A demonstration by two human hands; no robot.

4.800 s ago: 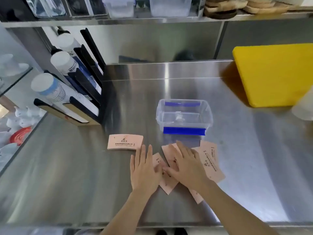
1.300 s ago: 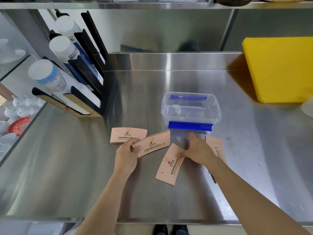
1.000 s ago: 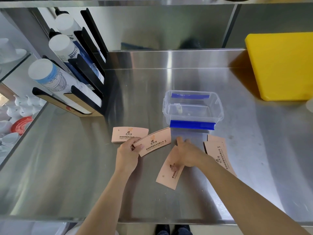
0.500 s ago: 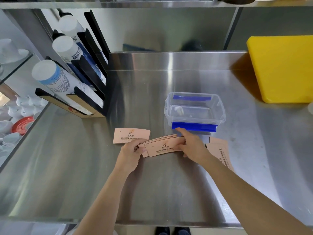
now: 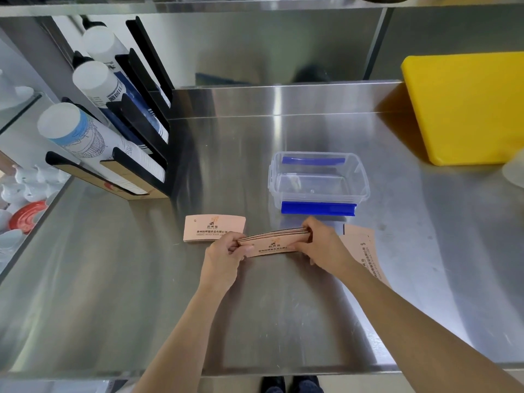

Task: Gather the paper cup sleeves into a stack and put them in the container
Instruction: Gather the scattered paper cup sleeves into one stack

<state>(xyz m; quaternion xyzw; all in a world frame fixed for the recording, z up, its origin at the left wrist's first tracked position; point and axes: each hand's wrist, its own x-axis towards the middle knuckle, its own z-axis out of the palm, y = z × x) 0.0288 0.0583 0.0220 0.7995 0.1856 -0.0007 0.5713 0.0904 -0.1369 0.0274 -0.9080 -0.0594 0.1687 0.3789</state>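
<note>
A small stack of flat pink paper cup sleeves stands on its long edge on the steel counter, pinched at both ends. My left hand grips its left end and my right hand grips its right end. Another flat pile of sleeves lies just left of the hands. More sleeves lie to the right, partly under my right forearm. The clear plastic container with blue clips sits open just beyond my right hand, with nothing visible inside.
A black rack with paper cup stacks stands at the left. A yellow cutting board leans at the back right. A white object peeks in at the right edge. White crockery sits on a lower level at left.
My right hand slid a loose sleeve from the counter over to the one in my left hand. Both hands now hold the gathered sleeves upright on their edge.
</note>
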